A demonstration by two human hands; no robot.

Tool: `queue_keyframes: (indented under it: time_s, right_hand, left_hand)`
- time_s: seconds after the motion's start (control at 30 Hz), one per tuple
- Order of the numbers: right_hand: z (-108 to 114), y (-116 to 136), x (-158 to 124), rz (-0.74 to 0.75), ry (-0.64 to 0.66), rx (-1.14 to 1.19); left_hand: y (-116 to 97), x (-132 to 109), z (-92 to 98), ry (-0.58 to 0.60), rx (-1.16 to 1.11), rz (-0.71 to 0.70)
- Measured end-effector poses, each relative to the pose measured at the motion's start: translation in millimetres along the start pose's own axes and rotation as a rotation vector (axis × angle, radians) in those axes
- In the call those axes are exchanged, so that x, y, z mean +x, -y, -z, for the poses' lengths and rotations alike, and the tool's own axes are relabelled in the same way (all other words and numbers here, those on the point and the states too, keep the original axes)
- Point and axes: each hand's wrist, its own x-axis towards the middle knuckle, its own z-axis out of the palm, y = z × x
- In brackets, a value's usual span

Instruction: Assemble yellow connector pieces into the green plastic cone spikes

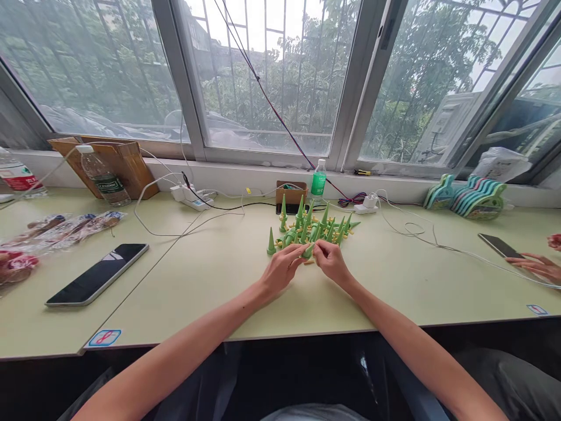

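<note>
Several green cone-shaped plastic spikes (325,217) with yellow fittings stand and lie in a cluster on the pale table, just beyond my hands. At the near side of this cluster, my left hand (280,270) has its fingers closed on one green spike (308,252). My right hand (332,262) meets it from the other side, its fingers pinched together at the same spike. Whatever small part lies between those right fingertips is hidden. An orange-yellow stick-like piece (309,262) rests on the table below the fingertips.
Behind the spikes are a small cardboard box (291,190) and a green-labelled bottle (318,181). White cables run to a power strip (191,196). A phone (99,275) lies at left. At right, another person's hand (537,266) touches a phone (499,245) near stacked green-blue items (477,197).
</note>
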Motion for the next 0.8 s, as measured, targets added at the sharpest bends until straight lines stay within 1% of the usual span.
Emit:
queue_keyframes:
  time_s: [0.07, 0.13, 0.23, 0.37, 0.47, 0.67, 0.8]
  right_hand:
    - [-0.4, 0.0, 0.5, -0.014, 0.007, 0.019]
    - [-0.8, 0.7, 0.9, -0.031, 0.012, 0.047]
    - [-1.4, 3.3, 1.5, -0.066, 0.016, 0.122]
    - [-2.7, 5.2, 1.2, -0.104, 0.030, 0.223]
    - [-4.3, 1.8, -0.3, -0.095, 0.044, 0.229]
    - [-6.1, -3.7, -2.6, -0.061, 0.037, 0.130]
    - [-5.0, -1.4, -2.8, -0.015, 0.026, 0.041]
  left_hand:
    - [2.7, 0.1, 0.8, -0.004, 0.039, -0.063]
    - [4.7, 0.3, 0.9, -0.003, 0.059, -0.096]
    - [4.9, 0.8, 0.5, -0.010, 0.053, -0.087]
    - [1.6, 1.4, -0.4, -0.012, -0.030, 0.023]
    - [-0.3, 1.8, -0.5, -0.009, -0.070, 0.112]
    - [-3.3, 2.0, -2.0, -0.041, -0.105, 0.258]
    - [-7.8, 2.8, -3.4, -0.064, -0.236, 0.405]
